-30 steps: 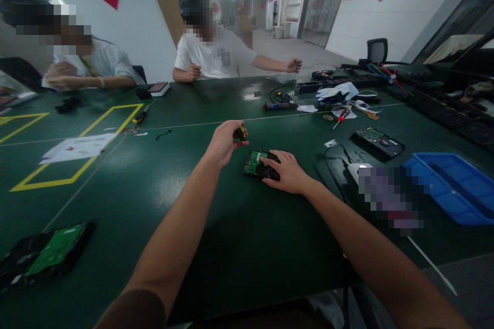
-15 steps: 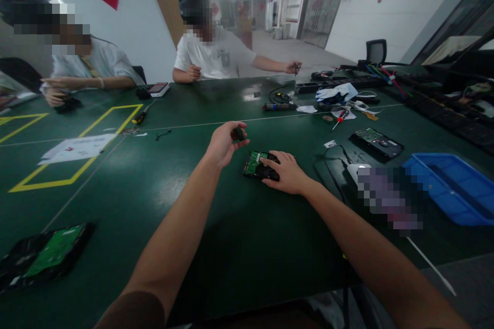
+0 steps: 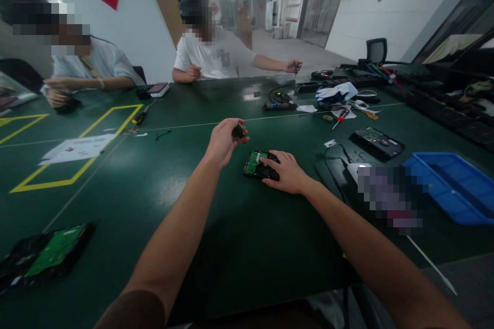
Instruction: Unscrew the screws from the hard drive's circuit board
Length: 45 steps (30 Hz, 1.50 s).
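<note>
Hard drive [image 3: 252, 163] under right hand [image 3: 287, 172], screwdriver [image 3: 241, 131] in left hand [image 3: 227, 139]

Hard drive lay flat on the table [image 3: 231, 247], well to the left of the blue tray [image 3: 463, 200], green board facing up. Judging by looks: stiff, fairly heavy for its bulk, smooth casing that could slide on the glossy top. Board seemed the fragile bit; best hold was by the casing's long edges, off the green.

Right hand, on the tray side of the drive, came over it with fingers part-spread, thumb along the near edge, a finger lying across the top face (so not purely an edge hold). It clasped the drive loosely rather than squeezing.

Left hand, farther from the tray than the drive, pinched the screwdriver's black-and-yellow handle between thumb and curled fingers. Handle looked light and stiff, easy to turn. Shaft too faint to make out; couldn't tell if the tip touched the drive.
</note>
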Each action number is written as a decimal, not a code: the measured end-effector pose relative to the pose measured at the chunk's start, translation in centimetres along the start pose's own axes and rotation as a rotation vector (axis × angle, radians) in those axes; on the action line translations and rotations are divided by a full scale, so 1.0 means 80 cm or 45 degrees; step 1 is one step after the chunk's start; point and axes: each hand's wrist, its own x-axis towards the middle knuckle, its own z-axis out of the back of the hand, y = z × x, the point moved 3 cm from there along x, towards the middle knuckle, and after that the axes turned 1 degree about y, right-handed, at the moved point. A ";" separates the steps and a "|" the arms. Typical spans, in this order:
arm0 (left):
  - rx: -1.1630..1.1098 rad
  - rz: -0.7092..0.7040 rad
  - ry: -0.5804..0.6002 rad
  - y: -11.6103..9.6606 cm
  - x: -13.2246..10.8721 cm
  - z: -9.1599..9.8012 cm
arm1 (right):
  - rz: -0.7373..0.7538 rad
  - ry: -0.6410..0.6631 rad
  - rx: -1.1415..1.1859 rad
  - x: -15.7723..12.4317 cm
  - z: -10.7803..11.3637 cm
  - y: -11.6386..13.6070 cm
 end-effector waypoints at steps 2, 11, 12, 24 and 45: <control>0.003 0.008 -0.007 0.001 0.000 0.000 | -0.003 -0.001 0.003 0.000 -0.001 0.000; 0.001 0.014 0.005 0.007 0.003 0.003 | -0.003 0.010 0.000 0.001 -0.001 -0.001; 0.000 0.015 0.005 0.007 0.003 0.003 | -0.003 0.008 -0.002 0.001 -0.001 0.000; 0.017 0.029 0.005 0.006 0.000 -0.001 | -0.010 0.015 0.005 0.000 0.000 0.001; 0.013 0.038 0.019 0.004 -0.001 -0.002 | -0.012 0.015 0.006 0.000 0.000 0.000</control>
